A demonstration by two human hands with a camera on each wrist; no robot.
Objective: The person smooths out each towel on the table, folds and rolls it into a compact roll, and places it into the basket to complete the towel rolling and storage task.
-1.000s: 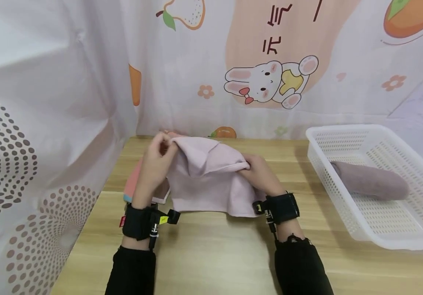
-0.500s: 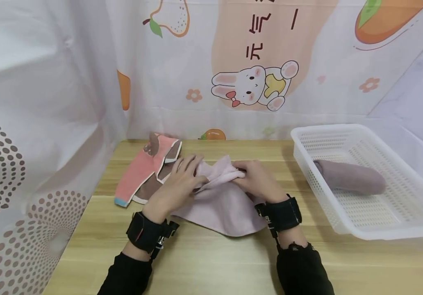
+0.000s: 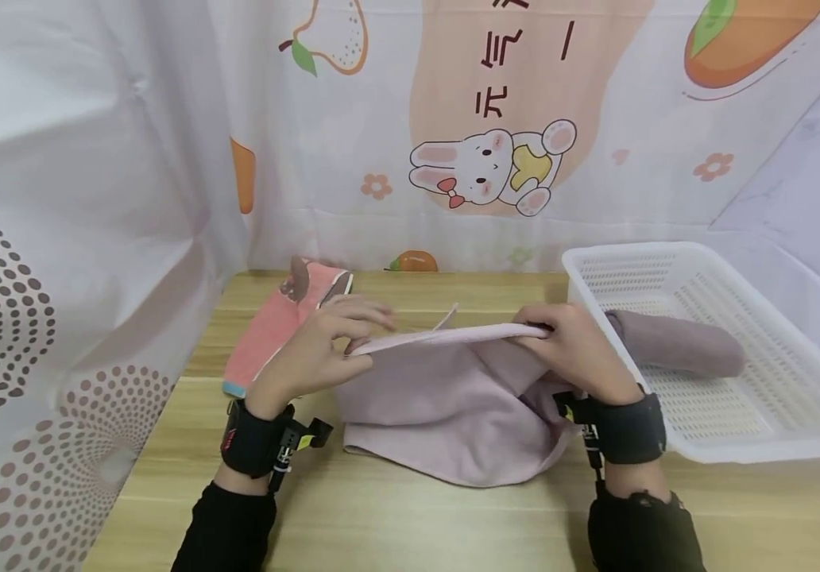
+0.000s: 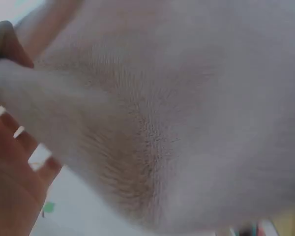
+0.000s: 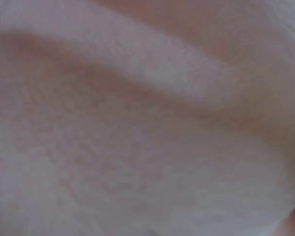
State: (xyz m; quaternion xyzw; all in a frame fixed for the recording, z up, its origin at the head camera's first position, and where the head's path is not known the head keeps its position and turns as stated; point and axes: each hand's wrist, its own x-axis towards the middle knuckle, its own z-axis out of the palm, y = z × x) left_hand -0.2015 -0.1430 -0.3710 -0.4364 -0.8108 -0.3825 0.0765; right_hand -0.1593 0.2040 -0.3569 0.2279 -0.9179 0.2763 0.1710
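Note:
A pale pink towel [image 3: 439,397] hangs between both hands, its upper edge drawn nearly straight and its lower part draped on the table. At the upper left corner the left hand [image 3: 317,349] pinches the edge between thumb and fingers. The right hand [image 3: 574,345] grips the other end of that edge, near the basket. In the left wrist view the thumb and fingers hold the edge of the fuzzy cloth [image 4: 187,123]. Cloth [image 5: 137,162] fills almost all of the right wrist view, blurred, and hides most of the right hand there.
A white plastic basket [image 3: 667,429] stands at the right with a rolled mauve towel [image 3: 682,343] in it. Behind the left hand lies a pink and brown cloth [image 3: 267,334], partly covered. A printed curtain [image 3: 353,159] bounds the wooden table [image 3: 381,524] at the back.
The hands have moved apart, the right one rightward toward the basket. The bunched towel is now spread, with its top edge stretched between them. The view has also shifted slightly since the first frame.

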